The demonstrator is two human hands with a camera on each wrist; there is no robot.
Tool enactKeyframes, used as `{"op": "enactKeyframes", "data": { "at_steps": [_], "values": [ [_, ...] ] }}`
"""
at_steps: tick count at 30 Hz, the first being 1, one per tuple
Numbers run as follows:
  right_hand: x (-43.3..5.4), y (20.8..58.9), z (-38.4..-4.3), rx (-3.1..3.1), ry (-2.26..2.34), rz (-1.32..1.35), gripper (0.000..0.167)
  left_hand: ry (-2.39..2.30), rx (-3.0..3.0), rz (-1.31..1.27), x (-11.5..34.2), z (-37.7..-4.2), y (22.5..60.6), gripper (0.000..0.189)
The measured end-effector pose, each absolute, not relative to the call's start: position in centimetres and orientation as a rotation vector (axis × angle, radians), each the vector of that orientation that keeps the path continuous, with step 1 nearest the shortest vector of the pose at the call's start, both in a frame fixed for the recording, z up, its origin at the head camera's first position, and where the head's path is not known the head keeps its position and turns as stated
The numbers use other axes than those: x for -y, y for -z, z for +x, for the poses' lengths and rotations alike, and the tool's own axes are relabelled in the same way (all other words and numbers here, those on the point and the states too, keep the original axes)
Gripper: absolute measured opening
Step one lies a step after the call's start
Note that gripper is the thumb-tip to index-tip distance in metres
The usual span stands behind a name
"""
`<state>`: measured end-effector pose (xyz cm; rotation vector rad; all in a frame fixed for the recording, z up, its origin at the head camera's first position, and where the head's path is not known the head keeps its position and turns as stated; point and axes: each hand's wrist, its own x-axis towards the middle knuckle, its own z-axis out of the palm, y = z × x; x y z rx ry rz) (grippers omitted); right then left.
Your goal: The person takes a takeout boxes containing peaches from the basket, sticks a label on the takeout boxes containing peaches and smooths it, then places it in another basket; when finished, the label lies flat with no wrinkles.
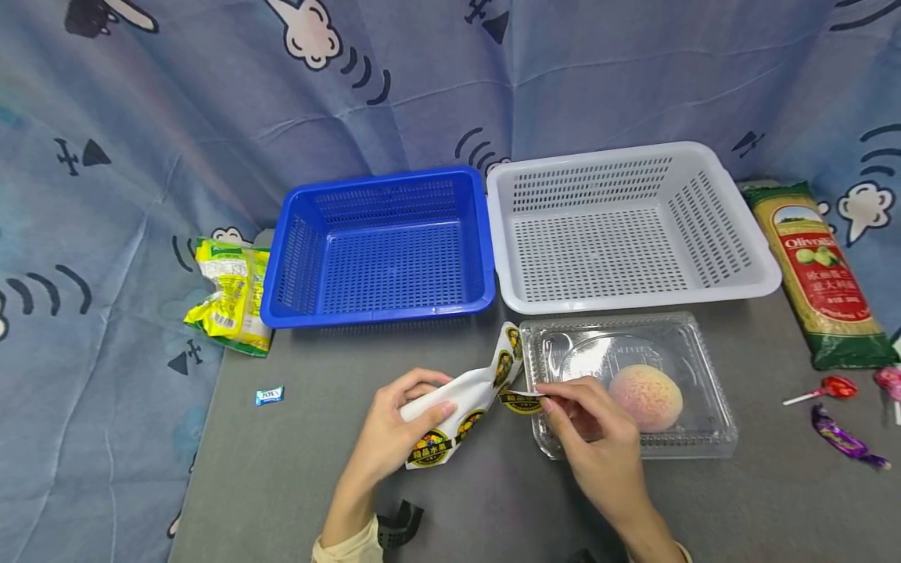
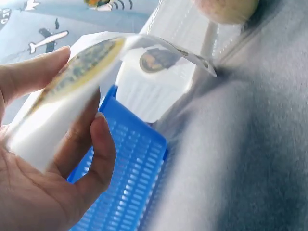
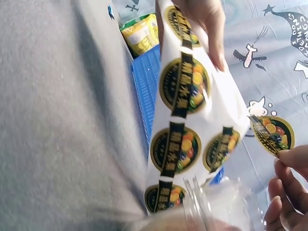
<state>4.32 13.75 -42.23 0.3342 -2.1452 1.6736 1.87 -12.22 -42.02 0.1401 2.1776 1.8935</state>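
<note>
Left hand (image 1: pixel 396 426) around sticker sheet (image 1: pixel 470 392), right hand (image 1: pixel 601 447) in pinch on label (image 1: pixel 523 403)

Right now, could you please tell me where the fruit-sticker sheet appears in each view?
Head: the fruit-sticker sheet lies just below centre.
Left wrist: upper left to upper centre, held by the left hand.
Right wrist: right of centre, stretching from the top almost to the bottom.
Shared landmark: the blue perforated basket.
</note>
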Motion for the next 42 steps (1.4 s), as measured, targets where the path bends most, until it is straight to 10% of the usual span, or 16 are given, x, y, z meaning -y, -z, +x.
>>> {"op": "enactKeyframes", "data": {
  "at_steps": [42],
  "values": [
    [-21.5, 41.5, 2.4, 2.380, -1.211, -0.240, 0.013, -1.689, -2.426, -0.262, 16.7, -0.9, 47.0, 0.028]
  ]
}}
